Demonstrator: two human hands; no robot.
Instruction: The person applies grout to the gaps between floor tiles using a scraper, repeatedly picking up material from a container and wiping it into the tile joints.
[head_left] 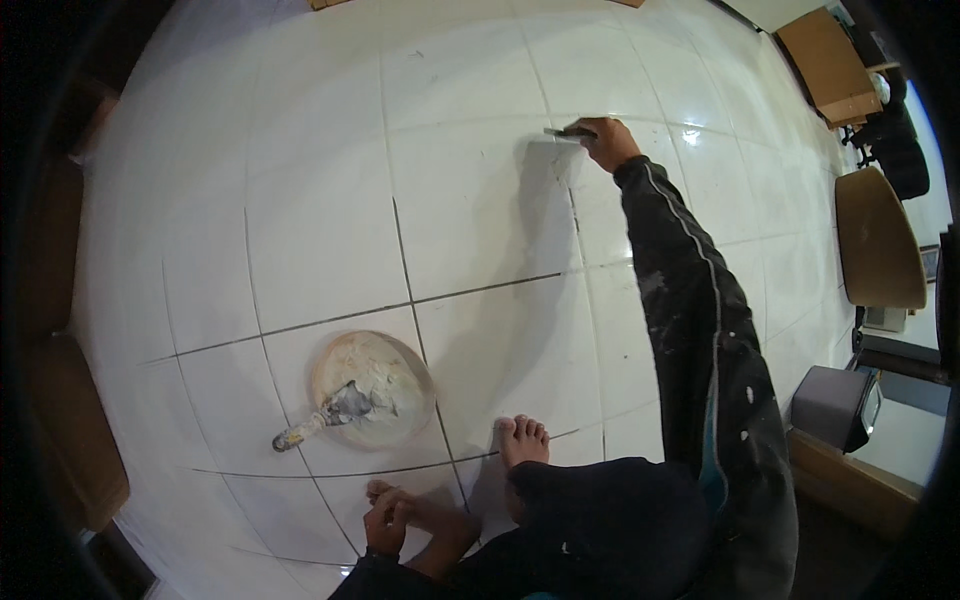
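Out in front, my right hand grips a thin, dark flat scraper close to the tiled floor, beside a joint smeared with white paste. The fingers hide part of the scraper. A round, shallow bowl of whitish paste stands on the floor to the left. Across it lies a putty knife, its blade in the paste and its stained handle sticking out over the rim. Low in the picture, my left hand hangs next to my bare foot with its fingers curled in; nothing shows in them.
Some tile joints are dark lines; others look pale and filled. Brown furniture runs along the left edge. To the right are a cardboard box, a tan rounded panel and a grey bin-like box. My bare right foot rests on the tiles.
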